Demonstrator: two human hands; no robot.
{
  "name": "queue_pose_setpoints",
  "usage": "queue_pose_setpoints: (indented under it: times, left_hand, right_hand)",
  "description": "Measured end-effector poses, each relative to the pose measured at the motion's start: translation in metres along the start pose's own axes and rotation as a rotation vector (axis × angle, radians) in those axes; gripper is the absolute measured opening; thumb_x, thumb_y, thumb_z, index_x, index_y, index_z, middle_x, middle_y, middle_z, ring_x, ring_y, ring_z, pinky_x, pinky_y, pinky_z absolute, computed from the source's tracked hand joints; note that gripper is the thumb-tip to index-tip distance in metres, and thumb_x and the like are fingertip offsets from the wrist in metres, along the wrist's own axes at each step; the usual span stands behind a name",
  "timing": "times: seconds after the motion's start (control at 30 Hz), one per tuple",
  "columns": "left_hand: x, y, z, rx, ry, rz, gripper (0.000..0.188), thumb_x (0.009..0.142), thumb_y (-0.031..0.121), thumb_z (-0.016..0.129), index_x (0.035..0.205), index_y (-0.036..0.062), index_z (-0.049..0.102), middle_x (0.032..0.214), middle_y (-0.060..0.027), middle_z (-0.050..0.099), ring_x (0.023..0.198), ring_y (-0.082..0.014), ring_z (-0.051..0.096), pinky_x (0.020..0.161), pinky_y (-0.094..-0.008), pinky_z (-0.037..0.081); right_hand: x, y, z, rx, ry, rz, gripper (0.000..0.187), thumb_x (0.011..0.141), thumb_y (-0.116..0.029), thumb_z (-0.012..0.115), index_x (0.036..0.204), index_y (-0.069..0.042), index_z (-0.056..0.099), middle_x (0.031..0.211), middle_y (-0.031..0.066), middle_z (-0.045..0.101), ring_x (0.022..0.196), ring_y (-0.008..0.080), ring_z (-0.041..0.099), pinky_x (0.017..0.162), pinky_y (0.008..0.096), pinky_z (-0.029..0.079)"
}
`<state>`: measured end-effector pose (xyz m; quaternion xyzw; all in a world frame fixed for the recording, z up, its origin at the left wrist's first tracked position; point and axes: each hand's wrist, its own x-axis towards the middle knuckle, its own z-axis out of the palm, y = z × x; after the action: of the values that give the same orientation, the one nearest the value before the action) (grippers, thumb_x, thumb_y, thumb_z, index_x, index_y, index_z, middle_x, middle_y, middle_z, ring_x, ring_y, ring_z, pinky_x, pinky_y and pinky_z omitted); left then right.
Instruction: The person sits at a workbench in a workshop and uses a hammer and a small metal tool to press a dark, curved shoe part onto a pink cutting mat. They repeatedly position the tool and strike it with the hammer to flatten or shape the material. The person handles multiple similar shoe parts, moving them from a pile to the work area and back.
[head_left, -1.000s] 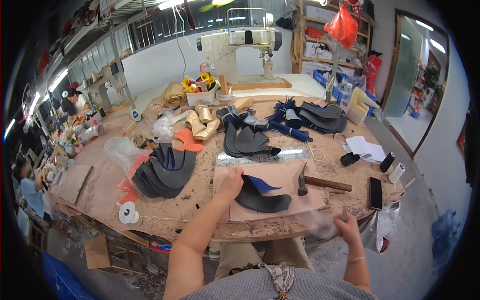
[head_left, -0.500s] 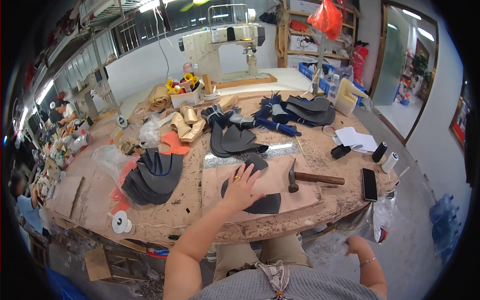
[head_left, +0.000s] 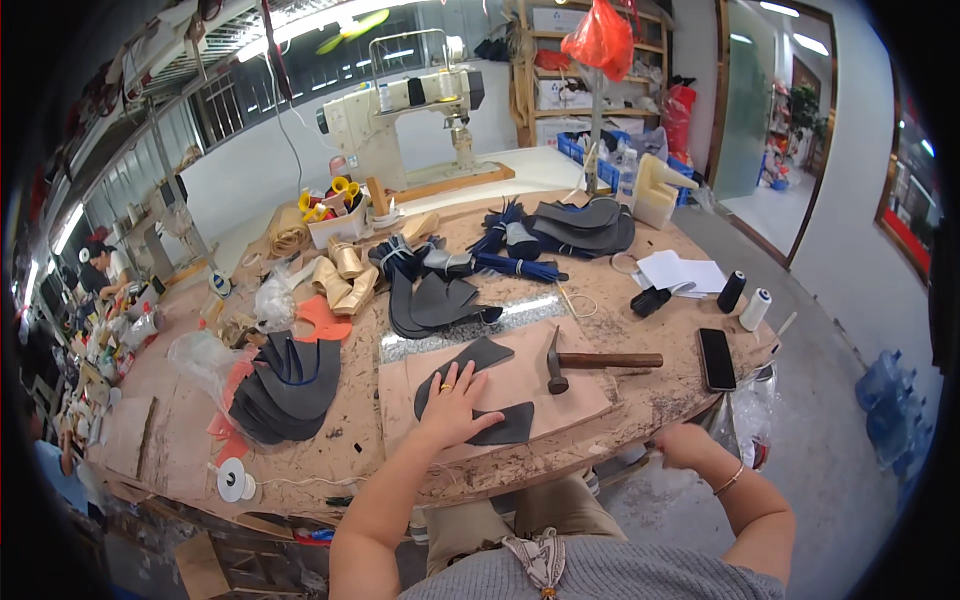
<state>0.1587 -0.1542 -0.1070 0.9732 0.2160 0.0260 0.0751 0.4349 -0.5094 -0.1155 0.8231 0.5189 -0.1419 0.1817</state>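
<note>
My left hand (head_left: 455, 408) lies flat with its fingers spread on a dark grey, curved shoe-upper piece (head_left: 486, 352). The hand hides the middle of the piece, and its two ends show beyond the fingers and by the thumb. Beneath it is a pale pinkish board (head_left: 560, 415). A hammer (head_left: 610, 360) with a wooden handle rests on that board, to the right of the piece. My right hand (head_left: 685, 447) is at the table's front edge, apart from the hammer; motion smears its fingers, so its grip does not show.
A stack of grey pieces (head_left: 285, 390) sits left, near a white spool (head_left: 235, 482). More grey pieces (head_left: 435, 303) lie behind the board. A phone (head_left: 716, 360) and thread cones (head_left: 756, 310) stand right. A sewing machine (head_left: 400, 115) is at the back.
My right hand has risen from below the table edge toward it, moving left. The grey piece has turned under my left hand, its far end pointing more to the right. The whole view has shifted.
</note>
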Motion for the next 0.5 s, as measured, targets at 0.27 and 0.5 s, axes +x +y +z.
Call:
queue_pose_setpoints:
  times: [0.27,0.5]
  left_hand:
    - [-0.022,0.091,-0.007,-0.702,0.303,0.391,0.089,0.082,0.035,0.081,0.150,0.0044,0.033,0.138,-0.0192,0.053,0.119,-0.0280,0.058,0.098,-0.0407,0.049]
    - [-0.034,0.154,0.086,-1.160,-0.125,0.064,0.035,0.098,0.010,0.055,0.134,0.0058,0.054,0.081,-0.0019,0.064,0.067,-0.0081,0.057,0.064,-0.0254,0.052]
  right_hand:
    - [0.012,-0.077,-0.086,0.817,0.439,-0.469,0.026,0.078,-0.020,0.079,0.098,-0.006,0.070,0.083,0.0145,0.070,0.070,0.0304,0.067,0.066,0.0357,0.053]
    - [0.032,-0.031,-0.114,0.439,0.245,-0.511,0.032,0.074,-0.019,0.079,0.102,-0.006,0.071,0.087,0.0142,0.071,0.080,0.0320,0.068,0.072,0.0385,0.053]
